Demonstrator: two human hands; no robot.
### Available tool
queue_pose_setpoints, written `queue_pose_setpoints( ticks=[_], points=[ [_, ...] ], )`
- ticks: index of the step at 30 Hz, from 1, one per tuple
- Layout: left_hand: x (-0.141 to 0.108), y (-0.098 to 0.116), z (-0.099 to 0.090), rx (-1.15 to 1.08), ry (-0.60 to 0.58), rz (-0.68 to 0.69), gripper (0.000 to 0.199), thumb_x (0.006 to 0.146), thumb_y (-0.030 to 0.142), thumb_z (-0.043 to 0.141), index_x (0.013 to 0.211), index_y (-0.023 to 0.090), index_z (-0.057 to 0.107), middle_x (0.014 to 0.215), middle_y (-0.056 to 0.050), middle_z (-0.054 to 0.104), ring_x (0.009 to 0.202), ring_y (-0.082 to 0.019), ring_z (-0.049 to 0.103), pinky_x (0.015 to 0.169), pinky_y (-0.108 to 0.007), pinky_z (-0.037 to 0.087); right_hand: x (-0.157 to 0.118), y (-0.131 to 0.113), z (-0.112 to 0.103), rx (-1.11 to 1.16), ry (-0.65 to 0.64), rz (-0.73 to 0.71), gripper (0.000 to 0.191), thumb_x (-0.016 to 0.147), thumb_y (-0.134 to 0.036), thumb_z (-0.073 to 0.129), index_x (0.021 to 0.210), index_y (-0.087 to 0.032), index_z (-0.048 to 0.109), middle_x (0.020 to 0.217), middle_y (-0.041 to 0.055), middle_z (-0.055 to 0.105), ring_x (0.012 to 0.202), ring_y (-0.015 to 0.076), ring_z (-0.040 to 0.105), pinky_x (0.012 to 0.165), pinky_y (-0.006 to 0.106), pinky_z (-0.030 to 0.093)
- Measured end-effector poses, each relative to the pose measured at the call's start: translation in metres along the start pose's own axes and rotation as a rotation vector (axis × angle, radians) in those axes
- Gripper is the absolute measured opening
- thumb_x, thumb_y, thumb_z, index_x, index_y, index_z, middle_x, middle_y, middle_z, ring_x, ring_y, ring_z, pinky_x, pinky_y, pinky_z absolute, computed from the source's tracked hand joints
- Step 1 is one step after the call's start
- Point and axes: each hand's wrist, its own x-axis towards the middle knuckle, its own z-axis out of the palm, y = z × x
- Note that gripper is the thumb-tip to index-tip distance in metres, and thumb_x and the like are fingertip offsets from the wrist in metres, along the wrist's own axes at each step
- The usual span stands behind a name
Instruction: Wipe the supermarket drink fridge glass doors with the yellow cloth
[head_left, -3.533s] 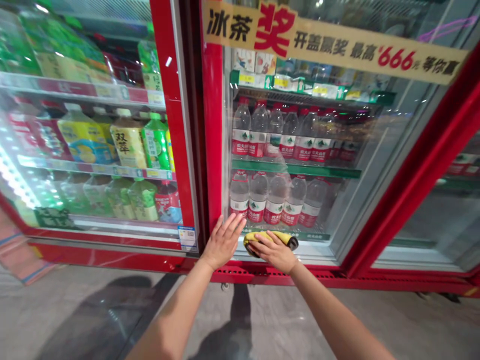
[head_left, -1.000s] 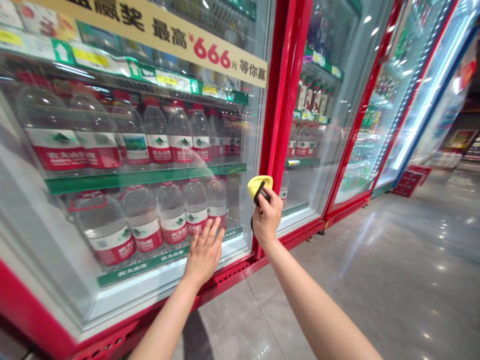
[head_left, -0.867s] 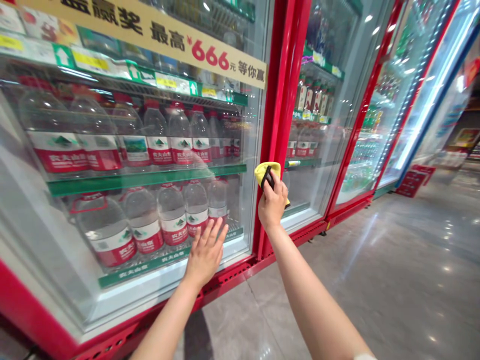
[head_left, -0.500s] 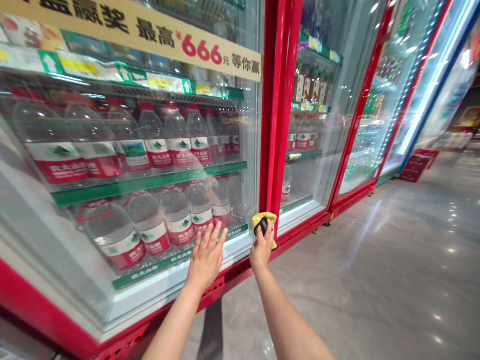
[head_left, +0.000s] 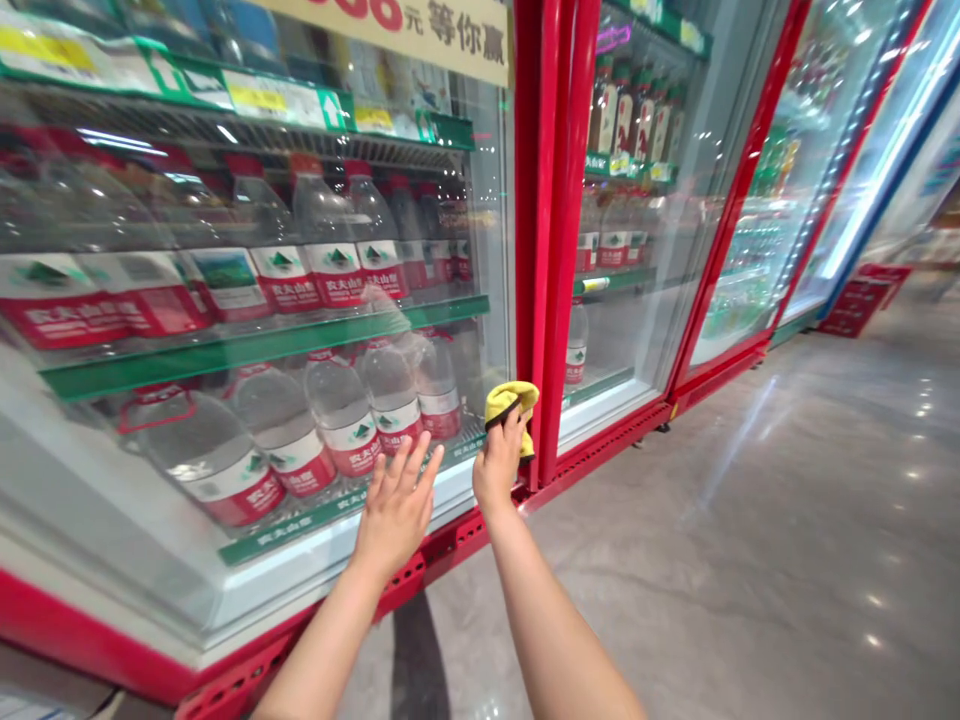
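Note:
My right hand is closed on a yellow cloth with a dark edge, near the lower right corner of the glass door and its red frame. To its left, my left hand has its fingers spread over the low part of the same door, holding nothing. Whether that palm touches the glass I cannot tell. Behind the glass stand several water bottles with red and white labels, on two green-edged shelves.
More red-framed coolers run off to the right, holding bottles. A beige banner crosses the upper door. The shiny grey floor lies at right, with a red box farther back. A perforated red base runs below the door.
The view has tilted down and come closer to the door. My right hand with the cloth has shifted left and slightly up, off the red frame onto the glass edge. The left hand stays spread.

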Motion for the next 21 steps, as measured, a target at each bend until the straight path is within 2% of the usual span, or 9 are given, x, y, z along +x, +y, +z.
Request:
queue_pose_setpoints(
  ticks=[2,4,7,10,12,15,18,21],
  points=[
    [-0.002,-0.001,0.000,0.012,0.001,0.015,0.077,0.092,0.022,0.059,0.161,0.026,0.026,0.166,-0.005,0.029,0.159,-0.020,0.006,0.130,-0.045,0.002,-0.036,0.014,0.011,0.031,0.019,0.107,0.070,0.079,0.001,0.037,0.146,-0.014,0.051,0.165,0.0195,0.029,0.157,0.0336,0.014,0.119,0.062,0.031],
    [-0.003,-0.003,-0.001,0.023,0.005,0.025,0.079,0.092,0.021,0.059,0.162,0.026,0.023,0.166,-0.005,0.030,0.159,-0.019,0.006,0.130,-0.044,0.001,-0.059,0.022,0.021,0.073,0.064,0.226,0.063,0.083,-0.003,0.037,0.143,-0.011,0.054,0.162,0.0252,0.032,0.154,0.0357,0.023,0.116,0.064,0.034],
    [-0.007,-0.006,-0.004,0.027,0.012,0.027,0.082,0.091,0.021,0.059,0.162,0.027,0.019,0.166,-0.006,0.030,0.159,-0.020,0.007,0.130,-0.046,0.001,-0.053,0.011,0.031,0.108,0.126,0.317,0.052,0.086,-0.008,0.037,0.133,-0.009,0.059,0.160,0.0285,0.033,0.152,0.0380,0.026,0.114,0.066,0.034],
    [-0.014,-0.011,-0.008,0.029,0.012,0.023,0.082,0.091,0.020,0.058,0.163,0.028,0.017,0.167,-0.006,0.029,0.158,-0.022,0.010,0.130,-0.049,0.003,-0.024,-0.010,0.031,0.090,0.121,0.229,0.051,0.085,-0.010,0.041,0.132,-0.014,0.060,0.163,0.0216,0.031,0.154,0.0373,0.020,0.116,0.065,0.032],
    [-0.021,-0.017,-0.012,0.028,0.004,0.030,0.081,0.092,0.020,0.057,0.162,0.028,0.018,0.166,-0.006,0.030,0.158,-0.023,0.013,0.130,-0.051,0.004,-0.015,-0.013,0.027,0.088,0.085,0.150,0.056,0.083,-0.009,0.042,0.136,-0.016,0.058,0.163,0.0180,0.032,0.155,0.0354,0.017,0.117,0.062,0.032],
    [-0.034,-0.025,-0.017,0.021,-0.009,0.049,0.078,0.092,0.019,0.055,0.162,0.027,0.021,0.165,-0.007,0.034,0.158,-0.023,0.014,0.130,-0.050,0.006,-0.031,0.006,0.022,0.118,0.053,0.181,0.057,0.082,-0.008,0.039,0.136,-0.013,0.057,0.160,0.0207,0.036,0.154,0.0325,0.023,0.118,0.059,0.032],
    [-0.047,-0.034,-0.021,0.022,-0.021,0.063,0.075,0.093,0.019,0.054,0.161,0.026,0.024,0.163,-0.007,0.038,0.158,-0.021,0.013,0.130,-0.048,0.006,-0.057,0.020,0.026,0.131,0.084,0.300,0.051,0.085,-0.010,0.038,0.133,-0.009,0.056,0.158,0.0280,0.035,0.153,0.0351,0.026,0.116,0.064,0.031],
    [-0.058,-0.042,-0.026,0.038,-0.025,0.053,0.074,0.093,0.018,0.054,0.161,0.026,0.026,0.162,-0.007,0.040,0.158,-0.019,0.010,0.130,-0.047,0.005,-0.069,0.000,0.038,0.130,0.093,0.329,0.041,0.091,-0.016,0.039,0.128,-0.011,0.058,0.160,0.0287,0.030,0.153,0.0388,0.022,0.114,0.069,0.029]
  ],
)
